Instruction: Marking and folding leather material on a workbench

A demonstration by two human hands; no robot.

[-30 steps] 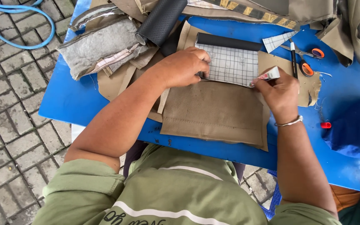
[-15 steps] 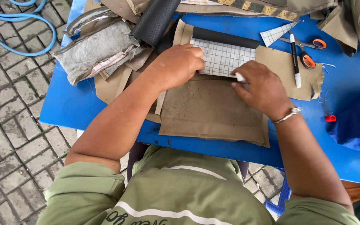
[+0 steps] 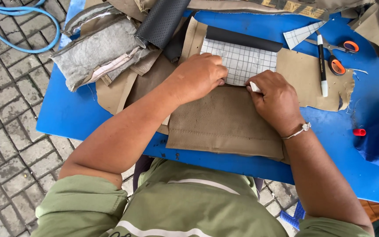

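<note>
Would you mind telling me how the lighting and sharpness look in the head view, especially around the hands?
Head view: soft, even daylight with only faint shadows under the left hand and right hand; no glare on the blue table; the gridded sheet and tan leather piece are sharp; the paving lines bow slightly toward the frame edges.
</note>
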